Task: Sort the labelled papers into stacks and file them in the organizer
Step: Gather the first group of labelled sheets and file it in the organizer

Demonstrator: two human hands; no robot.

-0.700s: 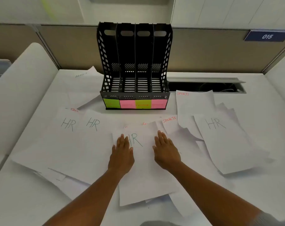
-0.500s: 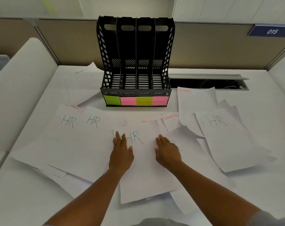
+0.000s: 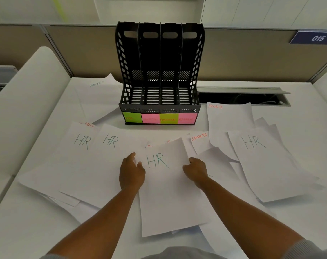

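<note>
We inspect a white counter [image 3: 308,128] strewn with loose papers, with a black four-slot organizer [image 3: 160,75] standing upright at its far middle, slots open toward us and coloured labels [image 3: 160,118] along its base. Three HR sheets lie apart from the centre: two overlapping to the left [image 3: 95,165] and one to the right [image 3: 267,165]. SPORTS sheets [image 3: 230,118] sit right of the organizer, and an ADMIN sheet [image 3: 99,94] lies to its left.

The centre HR sheet [image 3: 170,193] lies directly between the hands, its long axis running from us toward the organizer. The left hand [image 3: 131,172] is closed on the sheet's left edge near the top, thumb on the face. The right hand [image 3: 196,170] is curled on the right edge at about the same height. Both hands are equally near; the sheet's top appears slightly lifted.

We judge the controlling relation as follows: the organizer stands straight ahead of the held sheet, and the other HR sheets lie to either side. Stacking calls for a sideways carry; we judge the left pair nearer.
</note>
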